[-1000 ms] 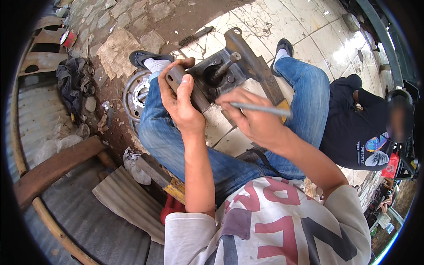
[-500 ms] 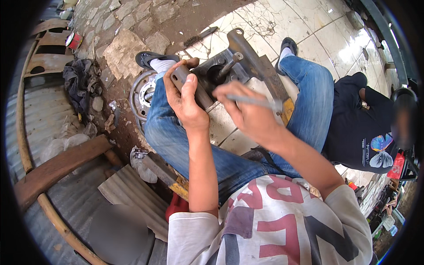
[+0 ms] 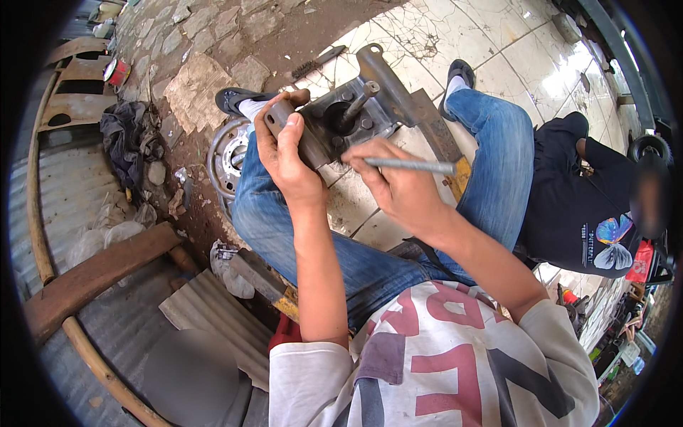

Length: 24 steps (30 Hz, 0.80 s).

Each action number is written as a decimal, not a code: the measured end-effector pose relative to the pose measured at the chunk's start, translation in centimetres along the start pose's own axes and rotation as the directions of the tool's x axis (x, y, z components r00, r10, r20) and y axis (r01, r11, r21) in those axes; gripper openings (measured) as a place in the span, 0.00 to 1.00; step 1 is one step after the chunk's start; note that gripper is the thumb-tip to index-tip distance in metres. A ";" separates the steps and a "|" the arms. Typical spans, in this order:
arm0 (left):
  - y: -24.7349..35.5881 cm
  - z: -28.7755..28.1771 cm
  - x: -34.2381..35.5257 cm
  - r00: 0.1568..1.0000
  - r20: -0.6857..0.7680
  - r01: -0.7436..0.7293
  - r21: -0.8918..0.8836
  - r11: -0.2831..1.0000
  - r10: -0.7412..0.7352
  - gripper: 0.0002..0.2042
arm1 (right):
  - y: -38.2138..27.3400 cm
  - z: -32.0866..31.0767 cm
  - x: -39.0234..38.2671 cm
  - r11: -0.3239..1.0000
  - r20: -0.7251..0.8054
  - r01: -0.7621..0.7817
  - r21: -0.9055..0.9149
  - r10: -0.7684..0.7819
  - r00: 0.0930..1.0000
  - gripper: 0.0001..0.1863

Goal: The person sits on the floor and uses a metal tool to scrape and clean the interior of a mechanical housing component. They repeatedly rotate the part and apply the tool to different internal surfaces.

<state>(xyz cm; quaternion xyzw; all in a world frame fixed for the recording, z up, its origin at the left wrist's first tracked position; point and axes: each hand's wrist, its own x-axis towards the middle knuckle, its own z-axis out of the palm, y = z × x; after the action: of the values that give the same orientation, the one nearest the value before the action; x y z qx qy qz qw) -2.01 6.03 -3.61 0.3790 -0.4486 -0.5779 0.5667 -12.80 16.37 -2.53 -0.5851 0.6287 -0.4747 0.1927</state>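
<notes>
My left hand [image 3: 292, 160] is closed around a dark steel tube-like piece [image 3: 313, 148] with a hole near its end, thumb along its top. This piece sits at the near left of a steel bracket assembly [image 3: 368, 124], where a bolted plate carries an upright metal pin [image 3: 361, 102]. In my right hand [image 3: 402, 186] is a slim grey rod-like tool [image 3: 420, 166], its rear end pointing right. The tool's front end is hidden at my fingers, beside the near end of the steel piece.
Between my legs lies white cracked tile, with a wire brush [image 3: 318, 62] beyond the assembly. A round metal wheel rim [image 3: 229, 158] leans by my left leg. At right sits another person in dark clothes [image 3: 580, 196]. Corrugated sheets [image 3: 71, 206] stand at left.
My right hand was smeared by motion and now shows sharply, the rod lying flatter. My left hand and the steel piece have shifted slightly left, and the bolted plate shows more.
</notes>
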 end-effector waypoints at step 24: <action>1.4 0.0 -0.3 0.992 0.036 0.122 -0.049 0.991 -0.121 0.22 | -1.9 -6.3 -2.0 0.295 0.097 -0.294 0.909 0.536 0.839 0.17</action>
<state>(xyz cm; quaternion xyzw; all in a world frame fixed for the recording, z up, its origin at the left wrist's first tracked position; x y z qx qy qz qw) -1.55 6.37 -2.35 0.3813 -0.4192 -0.6288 0.5324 -16.35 20.78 1.41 -0.1456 0.4217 -0.7298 0.5181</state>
